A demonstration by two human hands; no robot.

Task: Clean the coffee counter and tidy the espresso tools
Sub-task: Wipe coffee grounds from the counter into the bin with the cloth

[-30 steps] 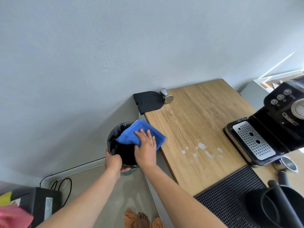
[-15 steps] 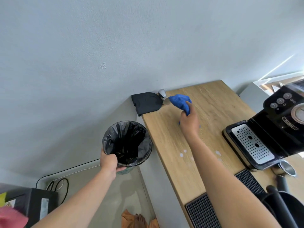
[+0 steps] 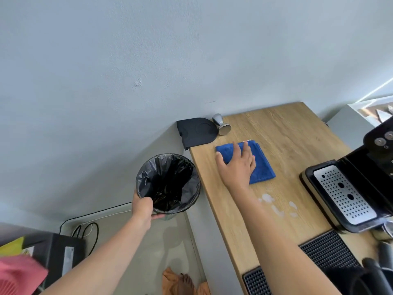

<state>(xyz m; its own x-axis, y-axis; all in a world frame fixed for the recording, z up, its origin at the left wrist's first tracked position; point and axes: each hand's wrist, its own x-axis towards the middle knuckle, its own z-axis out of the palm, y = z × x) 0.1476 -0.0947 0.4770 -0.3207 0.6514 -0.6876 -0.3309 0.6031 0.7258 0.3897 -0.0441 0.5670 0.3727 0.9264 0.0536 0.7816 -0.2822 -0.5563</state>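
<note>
The fingers point(image 3: 244, 149) of the right hand point(image 3: 236, 167) are spread apart and lie flat on top of the blue cloth point(image 3: 260, 165). They press on it and do not grip it. The cloth lies flat on the wooden desk point(image 3: 293, 141), right under the palm, and its far corner sticks out to the right of the fingers. Half a second ago this hand held the cloth bunched up, higher on the desk next to the tamper. Now the cloth is open and flat, nearer to the person.

Just past the fingertips stands the shiny tamper point(image 3: 222, 126). Beside it, at the desk corner, lies a black mat point(image 3: 196, 132). Behind the wrist, nearer the person, are white spills point(image 3: 276, 206) on the wood. The cloth is near them but does not touch them. Off to the right of the hand sits the black coffee machine point(image 3: 348, 188) with its silver drip tray point(image 3: 342, 192).

The fingers of the left hand point(image 3: 143, 208) are closed on the near rim of the bin point(image 3: 168, 184) with a black bag in it. The bin is held beside the left edge of the desk, just as before.
</note>
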